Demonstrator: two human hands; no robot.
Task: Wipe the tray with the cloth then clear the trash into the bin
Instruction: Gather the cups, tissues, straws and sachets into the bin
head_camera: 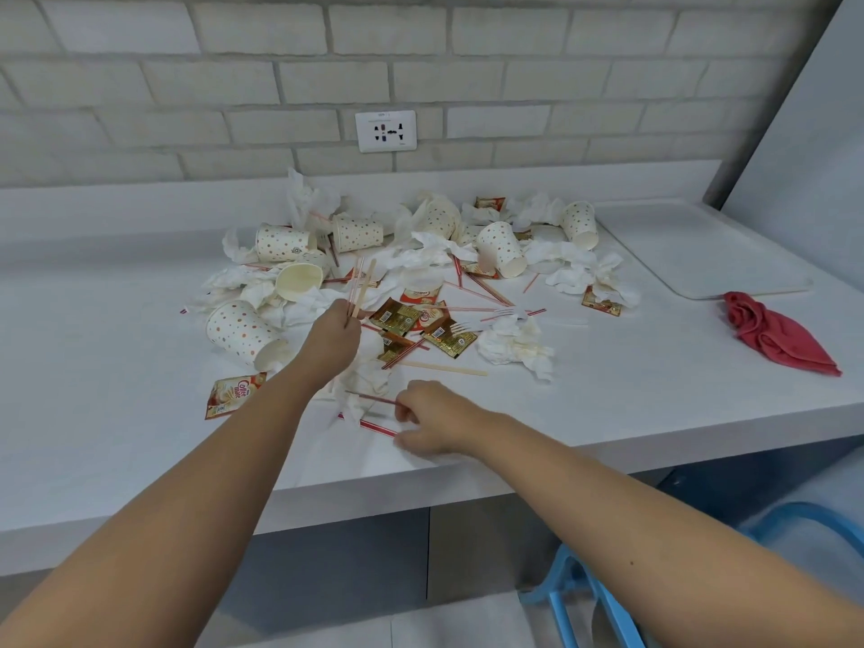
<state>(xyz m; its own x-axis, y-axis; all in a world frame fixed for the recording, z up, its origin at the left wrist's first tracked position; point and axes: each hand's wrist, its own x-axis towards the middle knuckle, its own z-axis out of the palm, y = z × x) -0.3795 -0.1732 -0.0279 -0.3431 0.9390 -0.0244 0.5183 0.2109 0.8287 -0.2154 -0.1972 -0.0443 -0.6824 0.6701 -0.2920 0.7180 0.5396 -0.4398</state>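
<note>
At the left of the white worktop, a Coffee-mate sachet lies flat near a tipped dotted paper cup. These mark the near edge of a heap of cups, crumpled napkins, gold sachets and plastic forks that spreads across the middle. The left hand is raised over this heap, its fingers curled round a bundle of straws and stirrers that stands up from the fist. Just right of it and nearer the worktop's edge, the right hand pinches the end of a red straw, and a striped straw lies beside its fingers. Farther right the white tray lies flat near the wall. The red cloth sits crumpled on the worktop just beside the tray's near corner, and neither hand touches it. That suggests the wiping is done. The clearing looks barely begun, since nearly all the trash is on the worktop. No bin is in view.
</note>
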